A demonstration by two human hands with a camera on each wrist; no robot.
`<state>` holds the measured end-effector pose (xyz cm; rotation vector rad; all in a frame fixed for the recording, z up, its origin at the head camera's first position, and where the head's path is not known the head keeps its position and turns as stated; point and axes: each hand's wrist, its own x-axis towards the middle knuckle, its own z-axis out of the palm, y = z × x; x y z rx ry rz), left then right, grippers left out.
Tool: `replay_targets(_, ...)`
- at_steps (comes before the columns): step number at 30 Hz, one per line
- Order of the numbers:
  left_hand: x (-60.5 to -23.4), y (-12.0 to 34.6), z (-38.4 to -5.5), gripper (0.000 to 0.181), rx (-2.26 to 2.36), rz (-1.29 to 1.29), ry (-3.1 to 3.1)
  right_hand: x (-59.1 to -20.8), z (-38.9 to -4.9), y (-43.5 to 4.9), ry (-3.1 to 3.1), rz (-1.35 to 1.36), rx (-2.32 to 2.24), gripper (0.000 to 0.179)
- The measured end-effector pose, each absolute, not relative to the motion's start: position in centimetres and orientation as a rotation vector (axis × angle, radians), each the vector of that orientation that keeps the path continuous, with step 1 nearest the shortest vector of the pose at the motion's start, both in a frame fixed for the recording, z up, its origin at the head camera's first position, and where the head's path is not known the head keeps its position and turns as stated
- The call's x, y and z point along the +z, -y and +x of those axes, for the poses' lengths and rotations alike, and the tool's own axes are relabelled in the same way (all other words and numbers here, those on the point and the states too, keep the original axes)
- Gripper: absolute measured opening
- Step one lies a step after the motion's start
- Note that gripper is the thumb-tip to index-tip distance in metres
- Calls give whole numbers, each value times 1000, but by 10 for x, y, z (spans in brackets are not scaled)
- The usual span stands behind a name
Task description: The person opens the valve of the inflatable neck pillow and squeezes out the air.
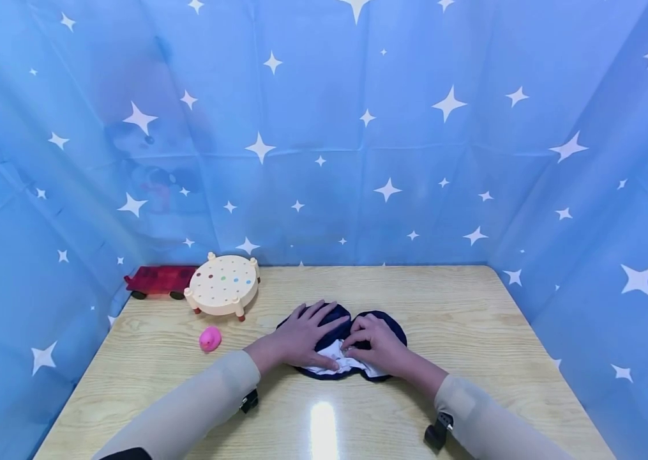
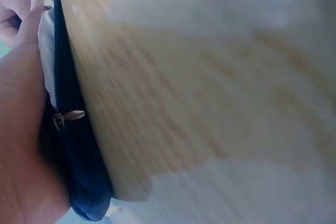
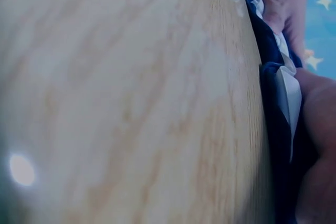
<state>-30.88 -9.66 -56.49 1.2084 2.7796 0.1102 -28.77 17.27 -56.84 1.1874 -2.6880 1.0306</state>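
A navy zippered fabric cover [image 1: 395,324] with two rounded lobes and a white lining [image 1: 332,352] lies flat on the table, its zipped side parted toward me. My left hand [image 1: 303,335] rests on the left lobe with its fingers spread. Over the right lobe, my right hand [image 1: 384,350] has curled fingers and pinches the fabric by the white lining near the middle; the exact fingertip contact is partly hidden. A metal zipper pull [image 2: 73,115] shows at the near edge below the left hand. In the right wrist view, the white lining [image 3: 289,98] bulges out between the navy edges.
On the left stand a round cream toy table [image 1: 223,284] with coloured dots and a red plaid wheeled toy [image 1: 159,280]. A small pink toy [image 1: 210,338] sits in front of them. Blue star-patterned curtains [image 1: 324,204] hang behind and beside the wooden table [image 1: 473,300].
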Motion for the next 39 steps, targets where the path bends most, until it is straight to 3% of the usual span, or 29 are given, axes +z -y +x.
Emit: replay_targets(39, -561, 92, -307, 102, -12, 1172, -2784, -579, -298, -177, 2515, 1314, 1074, 13)
